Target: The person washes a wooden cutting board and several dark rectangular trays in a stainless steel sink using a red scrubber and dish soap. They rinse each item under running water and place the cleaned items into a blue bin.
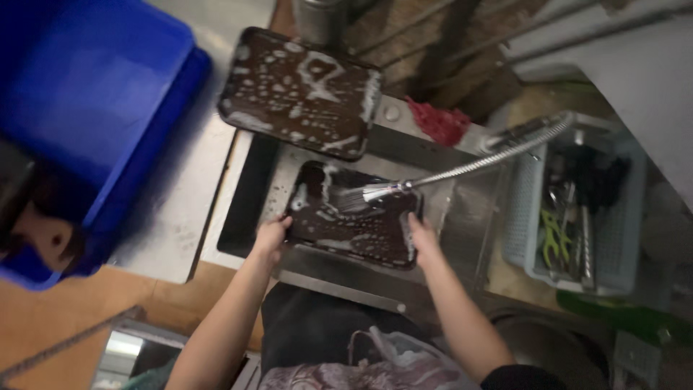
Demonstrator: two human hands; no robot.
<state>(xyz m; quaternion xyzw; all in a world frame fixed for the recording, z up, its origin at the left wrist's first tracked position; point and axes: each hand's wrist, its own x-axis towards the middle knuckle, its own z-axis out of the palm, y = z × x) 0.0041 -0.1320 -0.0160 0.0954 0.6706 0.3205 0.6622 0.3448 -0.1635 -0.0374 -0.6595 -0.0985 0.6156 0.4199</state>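
The head camera looks straight down into a steel sink (pixel 249 202). A dark rectangular tray (pixel 354 217), streaked with white foam, is held over the basin near its front edge. The left hand (pixel 271 238) grips the tray's left short edge, fingers curled over the rim and clamped on it. The right hand (pixel 422 235) is clamped on the right short edge in the same way. A flexible metal spray hose (pixel 476 162) reaches in from the right side of the sink, and its nozzle (pixel 382 191) hangs just above the upper part of the tray, throwing water onto it.

A second soapy tray (pixel 299 90) of the same kind lies across the back left corner of the sink, partly on the steel counter (pixel 177 217). A red cloth (pixel 440 123) sits on the back rim. On the counter's left end stands a large blue plastic crate (pixel 94 108). To the right of the sink a pale slotted basket (pixel 523 209) holds cutlery (pixel 570 217), blurred and hard to sort out.
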